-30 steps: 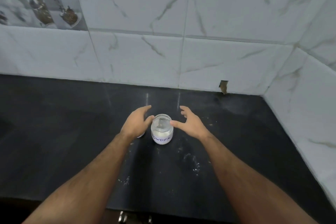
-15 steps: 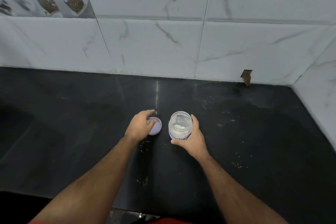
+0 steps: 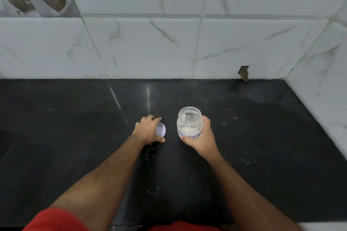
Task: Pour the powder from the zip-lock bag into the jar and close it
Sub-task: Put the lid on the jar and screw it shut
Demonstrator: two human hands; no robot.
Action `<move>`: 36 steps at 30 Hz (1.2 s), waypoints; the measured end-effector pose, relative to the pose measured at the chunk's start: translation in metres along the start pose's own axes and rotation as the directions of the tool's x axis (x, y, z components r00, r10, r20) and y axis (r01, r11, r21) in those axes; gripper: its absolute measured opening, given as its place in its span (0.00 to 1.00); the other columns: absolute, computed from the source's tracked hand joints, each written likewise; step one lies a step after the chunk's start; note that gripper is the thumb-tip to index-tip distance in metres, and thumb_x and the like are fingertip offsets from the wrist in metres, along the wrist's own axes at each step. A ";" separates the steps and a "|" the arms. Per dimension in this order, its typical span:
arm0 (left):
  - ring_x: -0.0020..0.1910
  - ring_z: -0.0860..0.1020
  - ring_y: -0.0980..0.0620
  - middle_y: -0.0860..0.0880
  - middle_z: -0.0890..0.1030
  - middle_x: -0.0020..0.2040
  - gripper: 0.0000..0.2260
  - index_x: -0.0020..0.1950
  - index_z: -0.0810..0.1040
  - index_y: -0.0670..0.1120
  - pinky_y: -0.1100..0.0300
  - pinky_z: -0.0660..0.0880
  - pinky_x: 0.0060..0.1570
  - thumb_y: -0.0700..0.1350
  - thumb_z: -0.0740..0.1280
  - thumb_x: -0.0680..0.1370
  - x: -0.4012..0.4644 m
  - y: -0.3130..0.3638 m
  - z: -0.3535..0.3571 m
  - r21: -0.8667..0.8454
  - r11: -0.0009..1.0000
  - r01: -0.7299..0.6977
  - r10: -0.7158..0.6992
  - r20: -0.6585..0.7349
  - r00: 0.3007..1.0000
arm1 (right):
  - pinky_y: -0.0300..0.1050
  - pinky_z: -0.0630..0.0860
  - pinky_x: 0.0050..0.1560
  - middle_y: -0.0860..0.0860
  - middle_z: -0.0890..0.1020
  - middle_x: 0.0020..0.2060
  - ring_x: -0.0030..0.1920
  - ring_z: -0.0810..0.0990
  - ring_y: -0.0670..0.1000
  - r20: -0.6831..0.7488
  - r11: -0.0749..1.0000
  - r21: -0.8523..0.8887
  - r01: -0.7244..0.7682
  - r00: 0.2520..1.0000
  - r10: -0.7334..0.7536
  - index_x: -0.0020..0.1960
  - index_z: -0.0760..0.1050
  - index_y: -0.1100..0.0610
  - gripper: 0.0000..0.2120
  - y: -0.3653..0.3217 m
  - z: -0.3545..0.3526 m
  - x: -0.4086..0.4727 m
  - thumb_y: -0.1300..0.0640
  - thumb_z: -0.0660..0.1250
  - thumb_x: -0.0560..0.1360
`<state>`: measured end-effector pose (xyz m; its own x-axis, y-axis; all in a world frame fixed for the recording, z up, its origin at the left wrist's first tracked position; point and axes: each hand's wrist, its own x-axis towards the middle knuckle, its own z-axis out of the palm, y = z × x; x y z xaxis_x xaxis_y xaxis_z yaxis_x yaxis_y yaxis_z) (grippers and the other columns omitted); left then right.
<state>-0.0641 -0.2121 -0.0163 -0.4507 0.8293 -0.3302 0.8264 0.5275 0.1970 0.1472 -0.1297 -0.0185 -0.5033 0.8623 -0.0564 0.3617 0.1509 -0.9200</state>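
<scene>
Fingers of your right hand are curled round the jar, thumb across the front under the handwritten POWDER label, the rest wrapped behind the far side. Jar stands upright on the black counter, mouth open, no lid on it. White powder sits in a low layer at the bottom; most of the jar looks unfilled.

Fingers of your left hand are bent over the lid, thumb at its near edge, fingertips at the far edge. Lid shows a pale face and appears to rest on the counter just left of the jar, apart from it. Whether it has lifted off the surface, cannot tell.

Zip-lock bag: not in view anywhere.

Progress, as a judgement:
- Pour looks done. Powder is inside the jar, bag is gone from sight, and white specks lie scattered on the counter near you and to the right of the jar.
- Closing not yet done. 1 step is left: bring the lid over the mouth, seat it, tighten it.
- You have both hands placed for that, 1 steadying the jar, 1 on the lid.

Spilled grains remain on the counter; clean-up is not part of the task as written
</scene>
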 end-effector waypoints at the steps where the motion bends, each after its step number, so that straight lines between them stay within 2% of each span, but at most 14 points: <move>1: 0.73 0.64 0.44 0.49 0.66 0.74 0.42 0.78 0.61 0.54 0.45 0.65 0.68 0.60 0.75 0.67 0.001 0.000 0.000 -0.001 1.000 -0.002 0.002 0.002 1.000 | 0.34 0.74 0.54 0.41 0.76 0.60 0.59 0.78 0.42 0.004 1.000 0.008 -0.010 1.000 0.010 0.63 0.62 0.40 0.41 -0.002 0.000 -0.001 0.49 0.84 0.59; 4: 0.71 0.65 0.43 0.47 0.69 0.71 0.39 0.77 0.62 0.54 0.46 0.68 0.67 0.56 0.74 0.69 0.004 0.001 0.000 -0.062 0.998 0.000 -0.001 -0.008 1.000 | 0.42 0.78 0.57 0.42 0.78 0.60 0.59 0.79 0.43 0.031 0.997 0.053 -0.051 0.998 0.050 0.65 0.62 0.41 0.42 -0.006 -0.002 -0.003 0.48 0.82 0.58; 7: 0.70 0.68 0.42 0.44 0.70 0.70 0.38 0.77 0.63 0.54 0.49 0.68 0.68 0.57 0.72 0.70 0.008 0.003 -0.005 -0.350 0.936 0.042 -0.078 -0.088 0.993 | 0.43 0.79 0.58 0.42 0.79 0.58 0.58 0.81 0.44 0.090 0.990 0.113 -0.079 0.994 0.069 0.66 0.63 0.43 0.42 -0.011 -0.001 -0.006 0.51 0.80 0.58; 10: 0.68 0.73 0.45 0.45 0.73 0.70 0.37 0.77 0.65 0.53 0.49 0.70 0.69 0.60 0.72 0.70 0.013 0.009 -0.022 -0.652 0.757 0.030 -0.164 -0.145 0.976 | 0.45 0.80 0.58 0.45 0.79 0.58 0.59 0.81 0.46 0.152 0.987 0.140 -0.076 0.987 0.055 0.66 0.63 0.46 0.43 -0.013 0.004 -0.011 0.52 0.80 0.57; 12: 0.63 0.77 0.48 0.49 0.77 0.67 0.33 0.72 0.71 0.52 0.48 0.74 0.65 0.61 0.71 0.69 0.012 0.017 -0.037 -0.799 0.601 0.024 -0.203 -0.123 0.971 | 0.44 0.80 0.58 0.45 0.79 0.59 0.59 0.81 0.45 0.194 0.990 0.130 -0.063 0.980 0.037 0.67 0.63 0.48 0.43 -0.015 0.009 -0.017 0.53 0.80 0.58; 14: 0.57 0.80 0.48 0.49 0.79 0.62 0.28 0.63 0.75 0.51 0.50 0.80 0.55 0.62 0.71 0.67 0.012 0.025 -0.046 -0.902 0.430 0.035 -0.212 -0.063 0.975 | 0.43 0.80 0.58 0.45 0.78 0.59 0.59 0.81 0.44 0.225 0.993 0.111 -0.051 0.974 0.025 0.67 0.62 0.47 0.43 -0.017 0.014 -0.021 0.52 0.81 0.58; 15: 0.55 0.80 0.47 0.47 0.80 0.60 0.27 0.60 0.75 0.49 0.52 0.82 0.47 0.63 0.70 0.67 0.011 0.029 -0.049 -0.931 0.362 0.042 -0.199 -0.033 0.979 | 0.44 0.80 0.58 0.44 0.78 0.59 0.59 0.81 0.44 0.240 0.994 0.099 -0.047 0.971 0.022 0.67 0.62 0.46 0.43 -0.018 0.016 -0.022 0.51 0.81 0.58; 17: 0.51 0.79 0.45 0.40 0.79 0.60 0.31 0.59 0.73 0.44 0.59 0.77 0.31 0.64 0.71 0.66 0.015 0.034 -0.051 -0.962 0.269 0.047 -0.165 0.002 0.986 | 0.45 0.80 0.60 0.44 0.78 0.59 0.60 0.80 0.45 0.264 0.996 0.070 -0.049 0.964 0.029 0.67 0.62 0.44 0.44 -0.019 0.019 -0.023 0.50 0.81 0.58; 18: 0.49 0.79 0.45 0.39 0.79 0.61 0.34 0.61 0.73 0.42 0.61 0.75 0.29 0.64 0.71 0.65 0.015 0.035 -0.051 -0.970 0.238 0.056 -0.152 0.019 0.988 | 0.46 0.80 0.60 0.44 0.78 0.59 0.60 0.80 0.46 0.266 0.997 0.060 -0.054 0.963 0.036 0.68 0.61 0.44 0.44 -0.019 0.019 -0.023 0.50 0.81 0.59; 21: 0.53 0.80 0.44 0.40 0.77 0.62 0.35 0.67 0.69 0.44 0.58 0.77 0.36 0.61 0.73 0.67 0.008 0.042 -0.056 -0.982 0.171 0.080 -0.088 0.066 0.994 | 0.46 0.81 0.58 0.43 0.78 0.59 0.59 0.80 0.46 0.223 0.996 0.060 -0.073 0.973 0.058 0.69 0.62 0.45 0.44 -0.021 0.017 -0.021 0.52 0.81 0.59; 24: 0.58 0.77 0.46 0.46 0.74 0.61 0.28 0.69 0.63 0.49 0.52 0.78 0.49 0.53 0.72 0.74 0.000 0.045 -0.058 -0.977 0.196 0.085 -0.031 0.081 0.996 | 0.46 0.81 0.57 0.43 0.79 0.57 0.57 0.81 0.46 0.164 0.993 0.072 -0.090 0.983 0.078 0.69 0.62 0.45 0.44 -0.024 0.012 -0.018 0.50 0.80 0.58; 28: 0.60 0.78 0.47 0.48 0.79 0.59 0.33 0.72 0.61 0.56 0.44 0.75 0.64 0.53 0.72 0.71 -0.006 0.047 -0.063 -0.946 0.312 0.081 0.043 0.100 0.994 | 0.44 0.81 0.55 0.44 0.79 0.57 0.56 0.81 0.46 0.154 0.994 0.046 -0.097 0.984 0.089 0.68 0.62 0.46 0.41 -0.030 0.005 -0.012 0.55 0.81 0.63; 33: 0.60 0.78 0.49 0.49 0.78 0.62 0.27 0.72 0.69 0.53 0.50 0.74 0.64 0.57 0.71 0.75 -0.012 0.049 -0.069 -0.868 0.496 -0.023 0.138 0.053 0.989 | 0.44 0.81 0.52 0.41 0.80 0.54 0.53 0.81 0.45 0.175 0.995 -0.029 -0.091 0.980 0.095 0.68 0.65 0.45 0.38 -0.035 -0.004 -0.012 0.51 0.80 0.64; 36: 0.56 0.81 0.52 0.49 0.81 0.58 0.20 0.64 0.77 0.51 0.57 0.78 0.57 0.61 0.65 0.78 -0.018 0.054 -0.070 -0.841 0.534 -0.090 0.208 0.028 0.978 | 0.46 0.81 0.53 0.42 0.81 0.54 0.53 0.82 0.45 0.177 0.996 -0.047 -0.074 0.981 0.082 0.67 0.66 0.44 0.38 -0.040 -0.005 -0.013 0.47 0.79 0.62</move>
<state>-0.0354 -0.1854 0.0650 -0.2590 0.9157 -0.3074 0.1978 0.3618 0.9110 0.1429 -0.1442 0.0209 -0.6027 0.7728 -0.1989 0.4343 0.1086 -0.8942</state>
